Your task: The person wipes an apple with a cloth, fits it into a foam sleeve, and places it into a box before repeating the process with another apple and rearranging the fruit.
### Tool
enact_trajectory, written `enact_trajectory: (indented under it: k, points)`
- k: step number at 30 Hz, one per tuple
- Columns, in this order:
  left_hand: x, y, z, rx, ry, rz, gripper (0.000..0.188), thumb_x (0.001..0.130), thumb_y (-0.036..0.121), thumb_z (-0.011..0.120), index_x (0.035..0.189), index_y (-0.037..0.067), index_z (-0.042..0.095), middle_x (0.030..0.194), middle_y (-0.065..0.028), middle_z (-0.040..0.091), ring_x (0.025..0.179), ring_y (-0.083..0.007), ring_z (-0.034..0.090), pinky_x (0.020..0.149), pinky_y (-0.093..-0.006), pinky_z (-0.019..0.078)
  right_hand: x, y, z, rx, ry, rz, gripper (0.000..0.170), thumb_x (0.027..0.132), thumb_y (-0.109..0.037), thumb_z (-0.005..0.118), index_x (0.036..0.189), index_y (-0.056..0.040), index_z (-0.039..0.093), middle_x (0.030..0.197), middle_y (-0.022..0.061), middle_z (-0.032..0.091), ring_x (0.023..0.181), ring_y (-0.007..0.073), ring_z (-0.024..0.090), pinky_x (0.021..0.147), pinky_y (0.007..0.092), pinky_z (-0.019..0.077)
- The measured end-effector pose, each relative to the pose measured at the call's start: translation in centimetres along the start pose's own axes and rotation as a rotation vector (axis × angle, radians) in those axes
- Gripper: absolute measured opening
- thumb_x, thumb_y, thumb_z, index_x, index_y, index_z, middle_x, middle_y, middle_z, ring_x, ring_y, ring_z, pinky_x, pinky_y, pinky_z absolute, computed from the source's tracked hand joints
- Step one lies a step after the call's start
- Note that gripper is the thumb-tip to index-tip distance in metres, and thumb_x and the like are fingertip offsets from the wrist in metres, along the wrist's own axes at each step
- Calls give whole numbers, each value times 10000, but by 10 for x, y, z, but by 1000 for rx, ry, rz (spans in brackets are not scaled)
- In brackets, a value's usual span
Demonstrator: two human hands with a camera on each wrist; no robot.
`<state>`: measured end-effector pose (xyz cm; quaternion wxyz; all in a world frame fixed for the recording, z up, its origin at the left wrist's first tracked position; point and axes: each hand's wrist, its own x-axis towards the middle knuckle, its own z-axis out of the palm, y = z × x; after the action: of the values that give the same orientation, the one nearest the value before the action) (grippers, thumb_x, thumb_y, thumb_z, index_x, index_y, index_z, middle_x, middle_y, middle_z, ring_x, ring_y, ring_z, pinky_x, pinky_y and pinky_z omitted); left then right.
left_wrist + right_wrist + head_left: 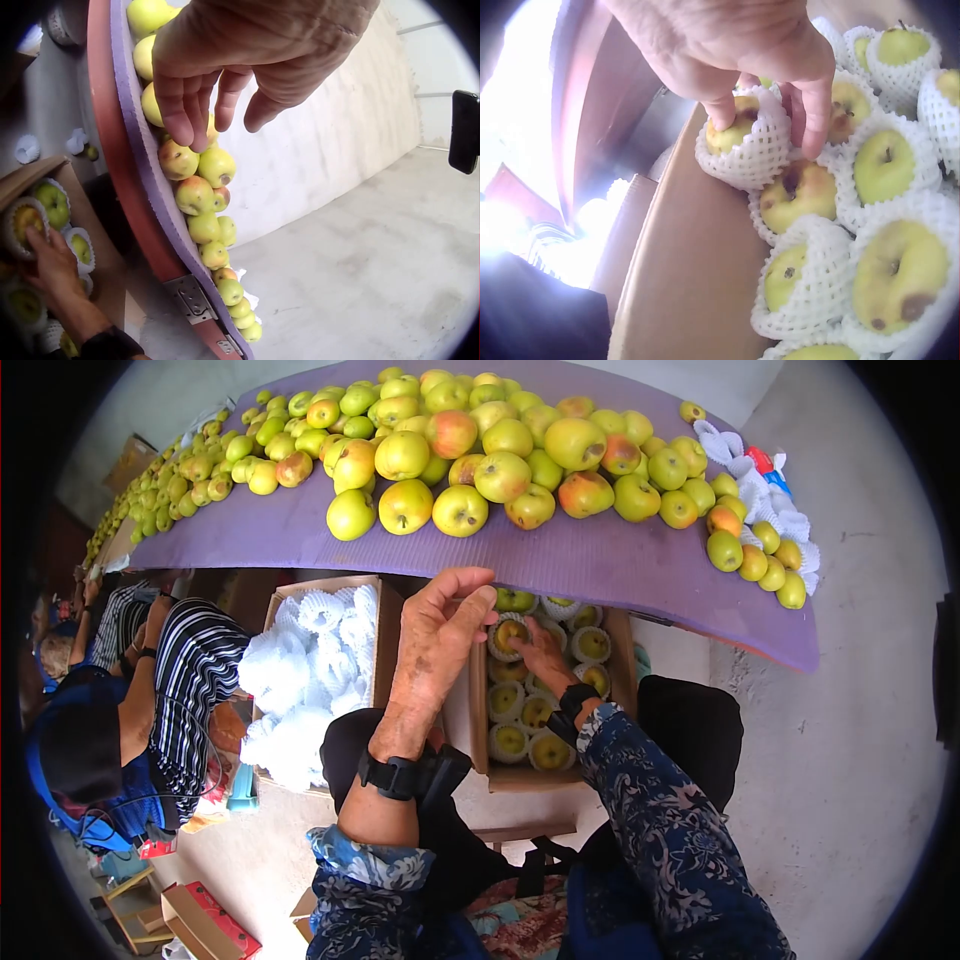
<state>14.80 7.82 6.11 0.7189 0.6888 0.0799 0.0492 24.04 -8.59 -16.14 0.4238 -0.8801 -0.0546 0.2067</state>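
Observation:
My right hand (545, 658) reaches into a cardboard box (694, 255) of apples in white foam nets. Its thumb and fingers grip a yellow-green apple (733, 137) with brown spots, wrapped in a foam net (746, 171), against the box wall. Other netted apples (889, 166) sit close together beside and below it. My left hand (255, 56) is raised near the edge of the purple-covered table (270, 540), its fingers loosely bent with nothing between them. Beyond it on the table lies a heap of bare yellow-green apples (405, 507), some blushed red.
Left of the apple box stands a carton (378, 645) heaped with white foam nets (315, 650). More nets (785, 520) lie at the table's right end. Another person in striped clothing (200, 660) sits to the left. A flattened red-edged carton (210, 920) is on the floor.

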Motion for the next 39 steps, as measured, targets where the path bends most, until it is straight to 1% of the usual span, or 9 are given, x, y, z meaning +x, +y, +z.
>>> enact_trajectory:
  k: [11, 17, 20, 23, 26, 29, 32, 36, 39]
  points:
    - [-2, 0, -3, -8, 28, -12, 244, 920, 151, 595, 1120, 19, 633, 989, -62, 650, 812, -118, 611, 685, -239, 469, -22, -3, -13, 83, 40, 93, 864, 804, -320, 701, 1469, -25, 236, 1399, 273, 407, 1280, 371, 436, 1054, 403, 379]
    - [2, 1, -4, -10, 47, 9, 243, 916, 160, 600, 1105, 11, 636, 958, -49, 648, 796, -112, 614, 670, -239, 479, -18, -8, -22, -8, 51, 91, 832, 796, -320, 697, 1449, -19, 278, 1351, 271, 467, 1256, 366, 463, 1043, 391, 390]
    - [5, -1, -5, -40, 81, 21, 235, 902, 149, 619, 1086, 6, 643, 900, -27, 649, 757, -92, 612, 640, -232, 491, -12, -12, -29, -109, 7, 147, 747, 794, -340, 687, 1384, 5, 384, 1327, 251, 498, 1219, 364, 494, 1006, 397, 417]
    - [5, -1, -5, -44, 82, 23, 234, 901, 150, 620, 1086, 9, 644, 891, -26, 649, 749, -93, 612, 634, -233, 491, -20, -34, -50, -294, -85, 39, 604, 770, -361, 711, 1238, -11, 560, 1146, 189, 620, 1082, 313, 580, 921, 383, 455]
    - [6, -2, -5, -30, 70, 21, 232, 902, 150, 619, 1086, 11, 644, 885, -26, 649, 742, -93, 613, 630, -234, 491, -31, -70, -68, -479, -309, -53, 433, 774, -342, 693, 1080, -38, 658, 1042, 182, 652, 997, 322, 611, 867, 396, 476]
    - [5, -2, -4, -26, 67, 22, 229, 902, 146, 617, 1083, 9, 643, 884, -26, 648, 740, -93, 614, 629, -235, 492, -49, -104, -78, -521, -375, -293, 327, 775, -328, 662, 937, -45, 683, 889, 177, 668, 894, 325, 638, 785, 431, 495]
    - [4, -3, -3, -22, 62, 28, 223, 900, 136, 615, 1080, 6, 641, 881, -27, 649, 742, -93, 614, 630, -232, 492, -65, -131, -86, -626, -350, -498, 323, 781, -322, 652, 941, -42, 682, 867, 177, 673, 870, 327, 644, 774, 431, 496]
    - [5, -9, -4, -4, 56, 28, 219, 899, 122, 610, 1080, 2, 637, 880, -28, 650, 746, -93, 614, 630, -230, 490, -85, -159, -111, -369, -419, -691, 283, 807, -257, 668, 994, -45, 656, 771, 150, 661, 746, 306, 648, 681, 388, 497]
    - [7, -9, -1, 16, 50, 16, 218, 900, 120, 607, 1081, 2, 635, 880, -28, 651, 751, -92, 613, 634, -230, 488, -88, -171, -127, -132, -282, -788, 200, 810, -132, 675, 985, -37, 647, 764, 128, 647, 732, 268, 644, 665, 338, 500]
